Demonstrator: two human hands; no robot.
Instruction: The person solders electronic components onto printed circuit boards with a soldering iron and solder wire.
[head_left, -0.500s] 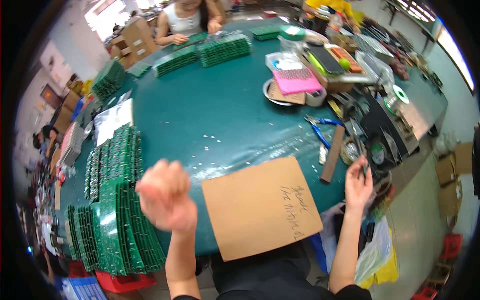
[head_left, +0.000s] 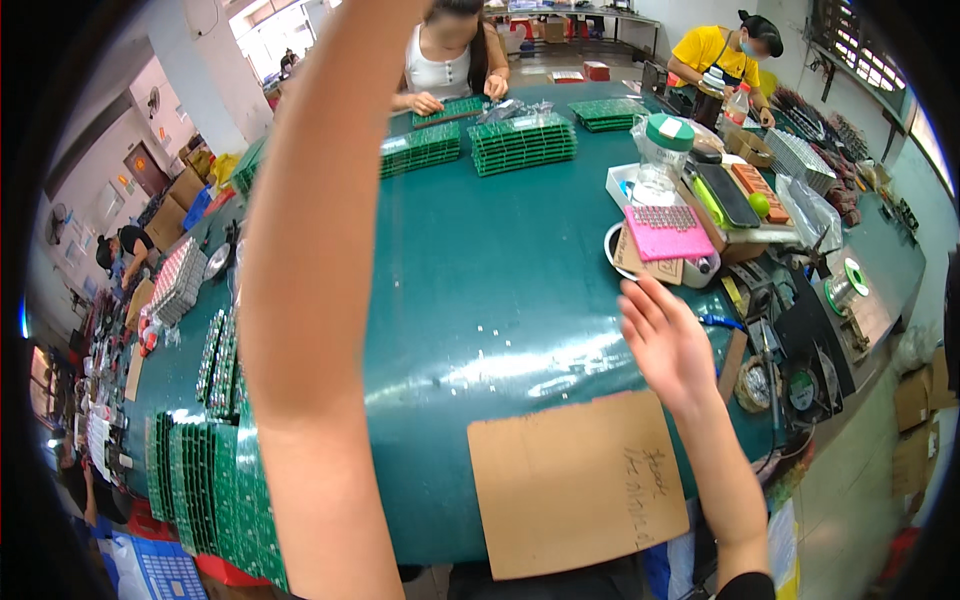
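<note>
My left forearm (head_left: 315, 300) rises close in front of the camera, blurred, and its hand lies beyond the upper edge of the picture. My right hand (head_left: 672, 345) is raised over the table's right side, open, fingers stretched, with nothing visible in it. It appears just below a pink pad (head_left: 668, 234) holding rows of small metal parts. A brown cardboard sheet (head_left: 575, 490) with handwriting lies flat at the near table edge, beside my right forearm. Stacks of green circuit boards (head_left: 185, 480) stand at the left, partly hidden by my left arm.
Across the green table (head_left: 480, 260), a person in white (head_left: 445, 65) handles boards behind more board stacks (head_left: 523, 145). At the right are a green-lidded jar (head_left: 662, 160), a phone (head_left: 727, 195), a solder spool (head_left: 845, 285) and blue-handled pliers (head_left: 722, 322). Another person in yellow (head_left: 705, 52) stands farther back.
My left arm has swung up and its hand has left the picture. My right hand has moved inward from the tools, fingers now extended. The view has tilted up, showing more of the room.
</note>
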